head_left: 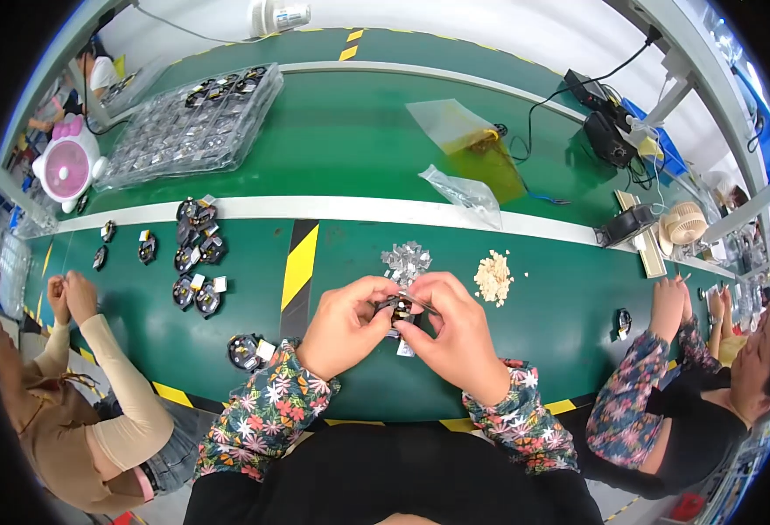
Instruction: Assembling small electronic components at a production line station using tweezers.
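Near the middle of the green bench, my left hand and my right hand are closed on opposite sides of a small black electronic assembly. Its rim sits between my thumbs and fingertips, which hide much of it. A thin dark strip shows by the right fingertips, too small to name. Under the assembly, a white tab sticks out toward me. Just beyond my hands lies a pile of small grey metallic pieces. To its right is a heap of cream-coloured bits. Beside my left forearm rests another black round assembly with a white tab.
Several similar black assemblies are grouped at the left. Beyond the white ledge lie stacked clear trays, a plastic bag and a yellow film sheet. A pink-and-white fan stands far left. Co-workers sit at both sides.
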Action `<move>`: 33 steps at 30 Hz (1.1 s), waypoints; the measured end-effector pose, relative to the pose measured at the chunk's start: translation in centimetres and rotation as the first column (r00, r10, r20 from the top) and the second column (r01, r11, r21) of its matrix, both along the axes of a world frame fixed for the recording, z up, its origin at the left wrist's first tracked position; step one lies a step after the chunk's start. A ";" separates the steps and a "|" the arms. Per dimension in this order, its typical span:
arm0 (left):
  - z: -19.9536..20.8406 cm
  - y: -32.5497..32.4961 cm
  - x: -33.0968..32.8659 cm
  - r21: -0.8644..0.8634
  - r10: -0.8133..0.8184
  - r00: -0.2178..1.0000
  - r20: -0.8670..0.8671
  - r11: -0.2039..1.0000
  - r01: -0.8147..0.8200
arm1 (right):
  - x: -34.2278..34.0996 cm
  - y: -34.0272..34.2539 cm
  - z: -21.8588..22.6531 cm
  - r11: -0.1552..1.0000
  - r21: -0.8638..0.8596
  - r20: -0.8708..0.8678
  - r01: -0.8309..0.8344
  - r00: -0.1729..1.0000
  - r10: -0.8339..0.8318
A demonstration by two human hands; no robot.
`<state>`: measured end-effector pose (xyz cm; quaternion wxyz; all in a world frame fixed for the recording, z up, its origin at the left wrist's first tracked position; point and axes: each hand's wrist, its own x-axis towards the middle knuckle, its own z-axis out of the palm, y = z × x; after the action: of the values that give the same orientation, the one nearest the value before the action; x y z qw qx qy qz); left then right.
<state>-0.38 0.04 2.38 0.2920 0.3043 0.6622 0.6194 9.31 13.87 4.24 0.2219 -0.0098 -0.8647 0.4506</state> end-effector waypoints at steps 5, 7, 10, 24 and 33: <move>-1.3 -0.2 -0.3 0.076 -0.008 0.977 0.211 0.997 -0.008 | -0.5 -0.3 -0.8 0.989 0.124 -0.020 0.082 0.997 -0.080; -1.4 -0.2 -0.5 0.104 -0.043 0.972 0.232 0.994 0.019 | -0.6 -0.4 -1.1 0.978 0.180 -0.047 0.109 0.994 -0.102; -0.6 -0.4 -0.4 0.091 -0.048 0.946 0.319 0.996 0.020 | -0.7 -0.6 -1.5 0.964 0.230 -0.081 0.133 0.990 -0.118; -0.7 -0.6 -0.1 0.058 -0.017 0.976 0.217 0.998 0.004 | -0.8 -0.7 -1.9 0.958 0.242 -0.168 0.152 0.979 -0.113; -1.0 -0.8 -0.1 0.044 -0.040 0.980 0.193 0.998 0.032 | -0.7 -0.8 -2.0 0.953 0.260 -0.191 0.154 0.976 -0.105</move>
<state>-0.44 -0.80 1.35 0.3600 0.2606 0.6121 0.6541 8.60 13.09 2.24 0.3253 0.0036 -0.8933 0.3103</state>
